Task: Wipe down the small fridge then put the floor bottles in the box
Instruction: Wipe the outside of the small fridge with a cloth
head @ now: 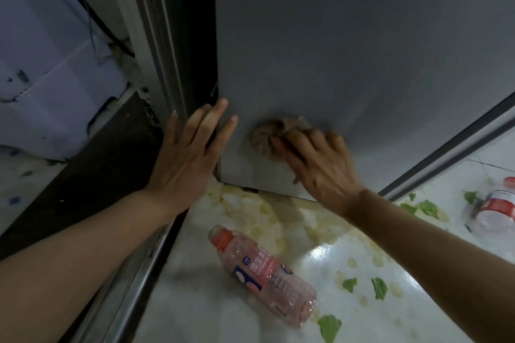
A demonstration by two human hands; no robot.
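Note:
The small grey fridge (348,44) fills the upper right of the view. My right hand (320,164) presses a crumpled brownish cloth (274,129) against its lower side panel. At the fridge's left corner my left hand (192,153) lies flat with fingers spread, holding nothing. A pink plastic bottle (264,276) with a pink cap lies on its side on the floor below my hands. A second bottle (498,209) with a red label lies on the floor at the far right edge.
The pale glossy floor (328,259) carries yellowish stains and scattered green leaf scraps (379,288). A metal rail (131,284) runs along the floor's left edge beside a dark strip. A white appliance (47,72) with black cables stands at the left.

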